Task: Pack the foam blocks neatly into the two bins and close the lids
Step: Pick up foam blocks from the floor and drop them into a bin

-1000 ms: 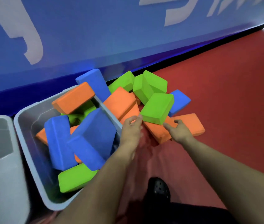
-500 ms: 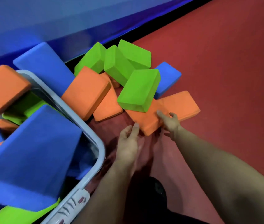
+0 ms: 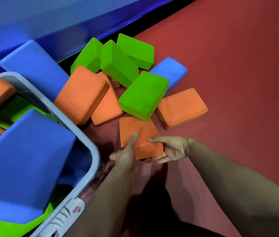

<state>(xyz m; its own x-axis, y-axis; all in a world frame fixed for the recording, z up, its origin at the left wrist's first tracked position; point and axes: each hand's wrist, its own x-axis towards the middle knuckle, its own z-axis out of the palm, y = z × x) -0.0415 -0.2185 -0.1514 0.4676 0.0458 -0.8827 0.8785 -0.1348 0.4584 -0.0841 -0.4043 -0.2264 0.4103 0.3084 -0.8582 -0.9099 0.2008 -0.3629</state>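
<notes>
Bin cut off at left, one orange block held on the floor

The grey bin [image 3: 93,156] is only partly visible. Left hand [image 3: 126,153] and right hand [image 3: 173,149] grasp the orange foam block [image 3: 138,134] from both sides, its far end under a green block [image 3: 144,95].

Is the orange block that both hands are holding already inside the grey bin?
No. The orange block is gripped by the left hand and right hand over the red floor, beside the grey bin.
</notes>
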